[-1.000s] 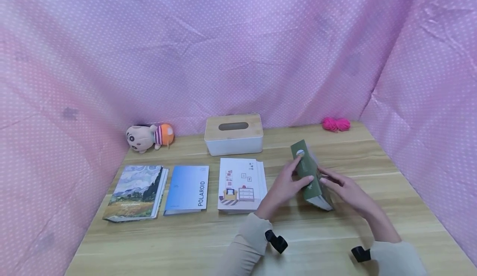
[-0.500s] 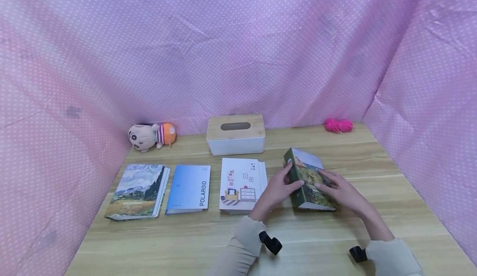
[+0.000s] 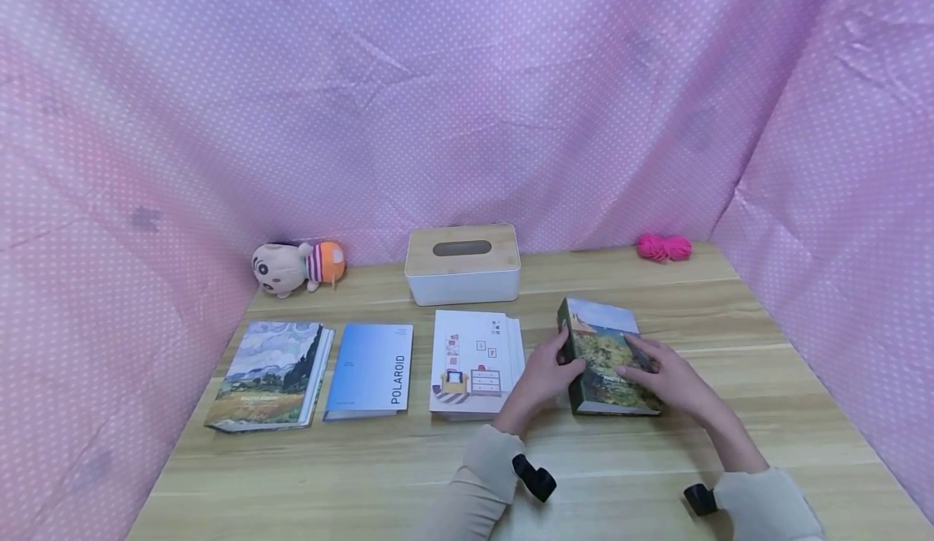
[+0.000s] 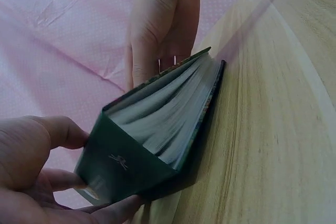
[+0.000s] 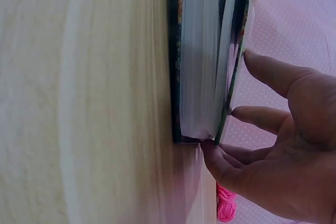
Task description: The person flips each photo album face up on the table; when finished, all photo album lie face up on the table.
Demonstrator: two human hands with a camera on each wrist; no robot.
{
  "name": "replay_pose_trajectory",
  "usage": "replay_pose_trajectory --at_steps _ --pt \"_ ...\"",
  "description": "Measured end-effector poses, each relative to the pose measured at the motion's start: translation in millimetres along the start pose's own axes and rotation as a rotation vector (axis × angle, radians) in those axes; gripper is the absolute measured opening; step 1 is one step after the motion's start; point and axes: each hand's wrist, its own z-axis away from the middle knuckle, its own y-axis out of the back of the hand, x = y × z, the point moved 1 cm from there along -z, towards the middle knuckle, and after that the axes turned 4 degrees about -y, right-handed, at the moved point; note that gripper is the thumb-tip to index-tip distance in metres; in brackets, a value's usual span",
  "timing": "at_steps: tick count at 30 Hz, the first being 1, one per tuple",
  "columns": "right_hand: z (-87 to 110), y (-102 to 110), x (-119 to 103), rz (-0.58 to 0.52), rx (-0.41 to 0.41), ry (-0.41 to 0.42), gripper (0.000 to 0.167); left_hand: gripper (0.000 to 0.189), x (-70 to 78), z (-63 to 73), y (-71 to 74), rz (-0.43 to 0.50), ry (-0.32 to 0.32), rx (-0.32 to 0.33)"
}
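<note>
A thick photo album [image 3: 600, 358] with a painted landscape cover and dark green spine lies at the right of the table. My left hand [image 3: 542, 375] holds it along the spine; in the left wrist view, thumb and fingers spread across the green spine [image 4: 128, 163]. My right hand [image 3: 667, 379] rests on the cover's right side. In the right wrist view, its fingertips touch the cover and a corner by the page edges [image 5: 202, 66]. The pages fan slightly apart beneath the cover. The album's underside is hidden.
Left of the album lie a white illustrated album [image 3: 467, 362], a blue POLAROID album [image 3: 368, 371] and a landscape-covered album [image 3: 266, 375]. Behind them are a tissue box [image 3: 462, 285], a plush toy [image 3: 280, 269] and pink yarn [image 3: 664, 246]. A dotted pink cloth [image 3: 467, 119] encloses the table.
The album has tipped from standing on edge, spine up, to lying with its painted cover upward. My left hand has moved slightly left and down with the spine; the right stays at its other side.
</note>
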Motion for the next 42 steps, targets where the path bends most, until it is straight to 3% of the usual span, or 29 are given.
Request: replay_pose_trajectory --at_steps 10,17,24,42 --pt "-1.3 -2.7 -0.2 0.031 0.008 0.03 0.076 0.064 -2.2 0.3 -0.3 -0.056 0.002 0.023" --pt "-1.0 -3.7 -0.5 0.056 0.006 0.053 0.073 0.056 -5.8 2.1 4.4 -0.006 0.065 0.006" --pt "0.1 -6.0 -0.2 0.077 0.001 0.044 0.074 0.046 -8.5 3.5 6.7 0.008 0.05 -0.001" --pt "1.3 -9.1 -2.2 0.094 -0.004 0.029 0.076 0.056 -13.8 6.8 8.2 0.091 0.116 0.012"
